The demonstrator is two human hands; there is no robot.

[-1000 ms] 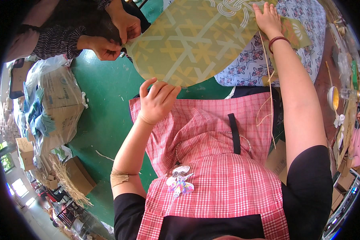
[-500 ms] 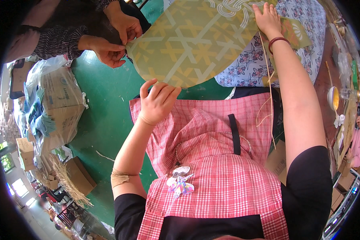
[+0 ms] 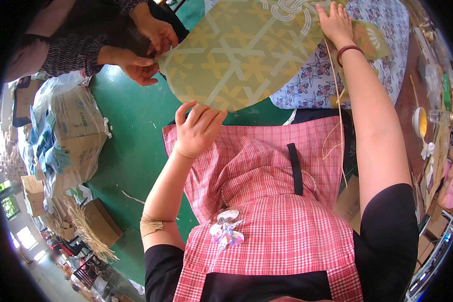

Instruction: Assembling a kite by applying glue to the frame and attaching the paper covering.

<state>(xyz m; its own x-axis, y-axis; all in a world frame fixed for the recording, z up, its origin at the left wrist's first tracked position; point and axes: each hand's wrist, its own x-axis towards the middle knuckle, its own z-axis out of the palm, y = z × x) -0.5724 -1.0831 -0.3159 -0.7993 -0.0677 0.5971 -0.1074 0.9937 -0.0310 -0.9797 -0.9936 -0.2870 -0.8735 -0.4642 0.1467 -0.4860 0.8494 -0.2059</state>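
Olive panel between two people, hemmed in on the left

The rounded olive-green patterned panel [image 3: 241, 55] lies across the upper middle, running out at the top edge. The right hand [image 3: 335, 24] rests flat on its right side, fingers extended. The left hand [image 3: 199, 131] curls its fingers at the lower edge; its thumb is hidden, so I cannot tell whether it pinches.

A co-worker's two hands [image 3: 131, 63] crowd the panel's left edge—the closest obstacle. On the right, a star-and-flower printed sheet [image 3: 307, 90] lies partly beneath the panel, and a thin cane strip [image 3: 338, 105] hangs down beside the right forearm.

Green floor [image 3: 126, 126] opens between the left forearm and a plastic-wrapped carton [image 3: 78, 136]. Only a narrow gap separates the panel's lower rim from the red checked apron [image 3: 267, 166]—tighter room there.
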